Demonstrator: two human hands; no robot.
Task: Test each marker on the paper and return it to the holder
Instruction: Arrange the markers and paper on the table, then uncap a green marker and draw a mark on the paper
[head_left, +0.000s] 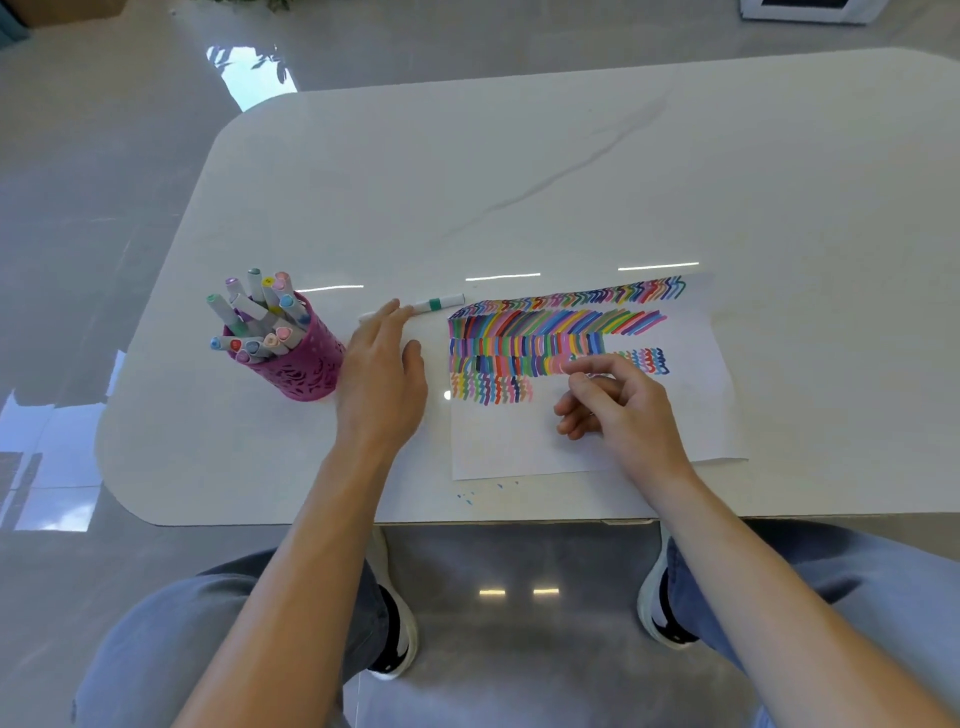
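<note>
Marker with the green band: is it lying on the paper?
No, the marker lies on the bare table, just off the paper's far left corner, at the left hand's fingertips.

Brightness: bright, soft and even across the table (571, 182).
Glare: three thin white streaks on the tabletop just above the paper (519, 447); a window patch shines on the glossy floor (104, 208) at upper left.
Shadows: faint and soft-edged at the foot of the holder (306, 369).
Distortion: wide-angle, so the table's edges bow.
Focus: centre fairly sharp; the right hand (618, 400) is smeared at the fingertips; corners soft.
</note>
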